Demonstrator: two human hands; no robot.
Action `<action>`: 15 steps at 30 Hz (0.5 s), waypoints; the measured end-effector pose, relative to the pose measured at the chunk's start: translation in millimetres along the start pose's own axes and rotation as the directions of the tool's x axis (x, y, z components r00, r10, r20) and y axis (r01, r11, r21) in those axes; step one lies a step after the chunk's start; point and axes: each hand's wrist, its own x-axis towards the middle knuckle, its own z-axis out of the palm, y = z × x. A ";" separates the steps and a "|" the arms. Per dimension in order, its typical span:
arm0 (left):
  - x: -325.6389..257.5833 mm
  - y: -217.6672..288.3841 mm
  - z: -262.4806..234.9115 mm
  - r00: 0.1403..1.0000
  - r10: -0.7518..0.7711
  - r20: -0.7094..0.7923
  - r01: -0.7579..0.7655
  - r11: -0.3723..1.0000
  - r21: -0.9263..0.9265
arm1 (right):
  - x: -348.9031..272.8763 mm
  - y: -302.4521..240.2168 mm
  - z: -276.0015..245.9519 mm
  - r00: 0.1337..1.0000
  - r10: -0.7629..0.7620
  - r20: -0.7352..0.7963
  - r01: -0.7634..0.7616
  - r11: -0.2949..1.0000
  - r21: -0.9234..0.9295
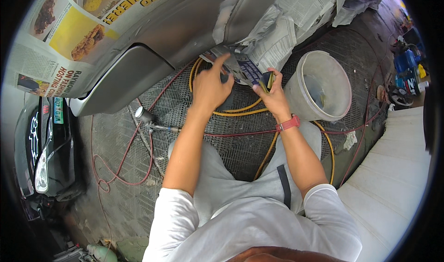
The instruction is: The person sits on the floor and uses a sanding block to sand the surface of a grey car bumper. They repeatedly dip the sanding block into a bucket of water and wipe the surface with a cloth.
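My left hand (210, 84) lies flat with fingers spread against the lower edge of a grey car body panel (175, 30), touching crumpled masking newspaper (282, 26) and a dark printed sheet (247, 70) taped there. My right hand (273, 93), with a red wristband, grips a small dark folded pad with a yellow edge (267, 80) just beside that dark sheet. Both forearms reach forward from my white sleeves over my grey-trousered knees.
A white plastic bucket (323, 84) stands to the right on the metal grate floor (231, 146). A yellow hose (259, 107) and red hoses (134, 141) loop across the grate; a spray gun (148, 118) lies left. Black car (44, 141) at far left, white panel (397, 178) at right.
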 end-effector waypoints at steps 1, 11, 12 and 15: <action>-10.9 0.4 -1.0 0.992 -0.097 0.085 0.096 0.995 0.012 | 2.1 -1.2 3.0 0.999 0.032 0.000 -0.032 0.999 0.037; -61.6 -68.0 48.7 0.848 -0.051 0.528 0.066 0.998 -0.009 | 61.8 -84.8 64.3 0.777 -0.455 -0.435 0.471 0.879 -0.078; -62.4 -71.1 47.2 0.836 -0.061 0.546 0.087 0.996 -0.022 | 75.3 -104.2 70.4 0.717 -0.492 -0.493 0.514 0.851 -0.101; -63.5 -82.5 42.6 0.842 -0.095 0.532 0.117 0.993 -0.007 | 121.3 -143.3 72.9 0.557 -0.528 -0.641 0.642 0.763 -0.070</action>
